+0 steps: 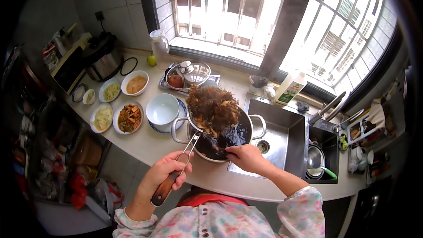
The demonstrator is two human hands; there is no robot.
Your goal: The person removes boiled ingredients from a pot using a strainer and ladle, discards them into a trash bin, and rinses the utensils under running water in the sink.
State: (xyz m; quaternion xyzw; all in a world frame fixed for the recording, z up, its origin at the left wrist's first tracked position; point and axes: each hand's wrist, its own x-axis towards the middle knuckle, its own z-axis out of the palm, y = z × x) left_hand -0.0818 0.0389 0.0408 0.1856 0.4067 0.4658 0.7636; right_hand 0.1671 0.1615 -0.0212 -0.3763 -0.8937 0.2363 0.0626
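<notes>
My left hand [171, 174] is wrapped around the wooden handle of a strainer [168, 186], tilted over the pot. The strainer is heaped with wet, brown, root-like plant matter [213, 105], which hides its bowl. Beneath it sits a large two-handled pot [257, 128] holding dark liquid [233, 137]. At the pot's near right rim, my right hand [246, 156] has its fingers pinched together over the liquid. What those fingertips hold, if anything, I cannot make out. A white bowl [163, 109] stands on a blue-rimmed plate [182, 111] just left of the pot.
Several dishes of food, among them a plate of browned pieces [128, 118], stand at left. Behind the pot is a glass-lidded pan [189, 75]. To the right are a steel sink [282, 136], a faucet [328, 105] and a white jug [291, 87].
</notes>
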